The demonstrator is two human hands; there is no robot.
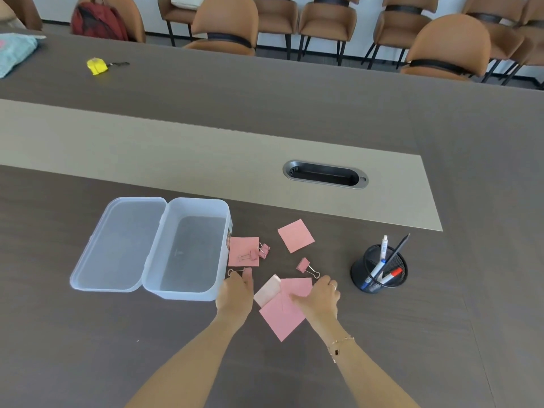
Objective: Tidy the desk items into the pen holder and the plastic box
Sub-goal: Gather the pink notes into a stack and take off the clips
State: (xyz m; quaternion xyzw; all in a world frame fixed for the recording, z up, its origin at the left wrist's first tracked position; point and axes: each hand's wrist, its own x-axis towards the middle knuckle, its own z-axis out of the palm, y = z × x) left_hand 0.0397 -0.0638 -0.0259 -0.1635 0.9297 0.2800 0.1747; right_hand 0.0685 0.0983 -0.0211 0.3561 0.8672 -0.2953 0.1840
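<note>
The right hand (319,298) presses pink paper notes (282,315) flat on the bench (88,348). The left hand (237,293) has its grip closed on a pink clip (235,271). The open plastic box (188,245) sits left. The pen holder (379,269) stands right.

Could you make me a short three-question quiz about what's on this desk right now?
1. True or false: the plastic box already holds pink notes.
2. Which hand rests on the overlapping pink notes? A) left hand B) right hand
3. Fill in: the pens stand in the black mesh ____.

Key
1. False. The box is open and looks empty; its lid lies flat beside it.
2. B. The left hand is at a binder clip beside the box.
3. Holder.
</note>
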